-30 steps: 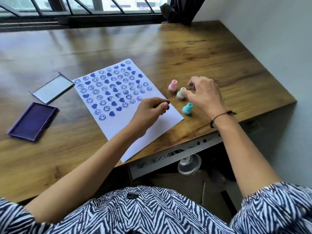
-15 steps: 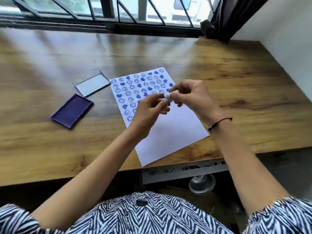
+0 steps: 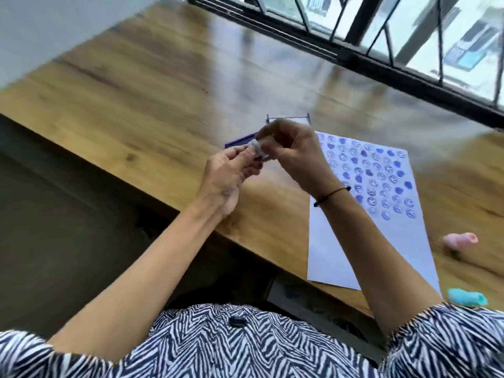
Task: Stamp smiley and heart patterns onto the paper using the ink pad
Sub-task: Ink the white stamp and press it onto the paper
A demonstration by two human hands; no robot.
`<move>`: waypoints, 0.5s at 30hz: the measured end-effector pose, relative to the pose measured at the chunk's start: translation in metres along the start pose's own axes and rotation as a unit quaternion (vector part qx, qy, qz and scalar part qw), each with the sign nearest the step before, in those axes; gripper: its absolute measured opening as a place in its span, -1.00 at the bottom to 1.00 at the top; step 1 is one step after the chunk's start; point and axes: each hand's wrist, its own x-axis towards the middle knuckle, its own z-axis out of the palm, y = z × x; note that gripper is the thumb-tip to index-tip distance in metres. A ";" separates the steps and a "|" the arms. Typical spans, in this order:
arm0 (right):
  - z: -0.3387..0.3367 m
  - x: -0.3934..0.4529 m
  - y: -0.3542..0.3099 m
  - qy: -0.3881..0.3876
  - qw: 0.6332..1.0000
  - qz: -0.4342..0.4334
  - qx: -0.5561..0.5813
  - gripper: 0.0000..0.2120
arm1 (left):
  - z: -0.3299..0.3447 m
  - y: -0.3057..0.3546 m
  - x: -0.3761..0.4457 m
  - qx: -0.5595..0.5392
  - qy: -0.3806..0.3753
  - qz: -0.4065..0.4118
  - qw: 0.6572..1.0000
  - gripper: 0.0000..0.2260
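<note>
Both hands meet above the table's left part, holding a small pale stamp (image 3: 256,147) between them. My left hand (image 3: 231,170) pinches one end of it and my right hand (image 3: 293,154) grips the other. Behind the hands the purple ink pad (image 3: 238,140) shows only its edge, and its lid (image 3: 289,118) peeks out above my right hand. The white paper (image 3: 381,227) lies to the right, its upper half covered with blue smileys and hearts. A pink stamp (image 3: 461,240) and a teal stamp (image 3: 467,297) lie right of the paper.
The wooden table (image 3: 163,105) runs back to a barred window (image 3: 409,31). Its near edge drops to a dark floor at the left. The view is tilted and blurred.
My right hand picked the pale stamp from the table and brought it to my left hand. Both hands moved left over the ink pad as my head swung and tilted.
</note>
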 end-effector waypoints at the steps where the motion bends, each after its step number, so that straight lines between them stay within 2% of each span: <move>1: 0.006 0.005 -0.003 -0.014 1.000 -0.023 -0.005 -0.85 | -0.007 0.004 -0.001 -0.018 0.018 -0.001 1.000 -0.86; 4: 0.016 0.018 -0.009 -0.028 0.992 -0.108 -0.053 -0.86 | -0.024 0.008 -0.002 -0.053 0.071 0.000 0.996 -0.82; 6: 0.017 0.031 -0.006 -0.027 0.974 -0.150 -0.166 -0.84 | -0.033 0.007 -0.002 -0.036 0.099 0.011 0.994 -0.82; 8: 0.019 0.046 -0.002 -0.058 0.947 -0.150 -0.278 -0.81 | -0.038 0.005 -0.002 -0.012 0.115 0.031 0.993 -0.82; 11: 0.032 0.049 0.007 -0.111 0.912 -0.134 -0.372 -0.82 | -0.036 0.003 0.000 0.007 0.136 0.048 0.989 -0.87; 15: 0.046 0.033 0.021 -0.070 0.886 -0.160 -0.430 -0.82 | -0.031 -0.001 0.007 -0.010 0.151 0.039 0.988 -0.91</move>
